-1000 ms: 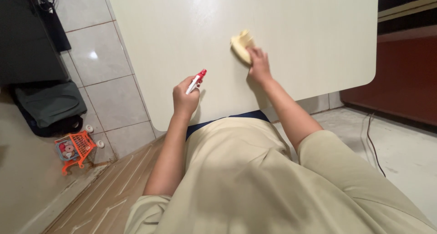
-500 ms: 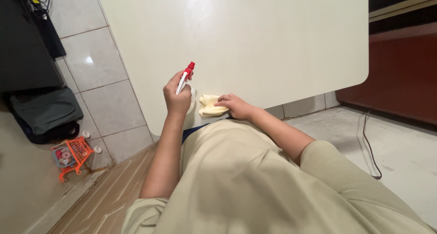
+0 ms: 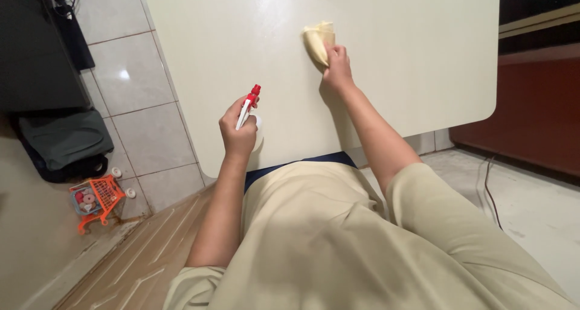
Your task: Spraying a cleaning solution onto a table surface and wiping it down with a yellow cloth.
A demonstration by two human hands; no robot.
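Observation:
My right hand (image 3: 337, 67) presses a folded pale yellow cloth (image 3: 318, 40) flat against a cream white tabletop (image 3: 423, 44), arm stretched out over its middle. My left hand (image 3: 237, 129) grips a spray bottle with a red and white nozzle (image 3: 248, 103), held upright above the table's near left edge. The bottle's body is mostly hidden behind my fingers.
A grey tiled floor (image 3: 136, 86) lies left of the table, with a dark bag (image 3: 60, 141) and a small orange toy shopping cart (image 3: 96, 198) on it. A dark cable (image 3: 492, 189) trails on the floor at right, beside a red-brown cabinet (image 3: 538, 105).
My right hand slid the cloth from the table's middle down to its near edge, then back out to the middle. The left hand kept the spray bottle almost still.

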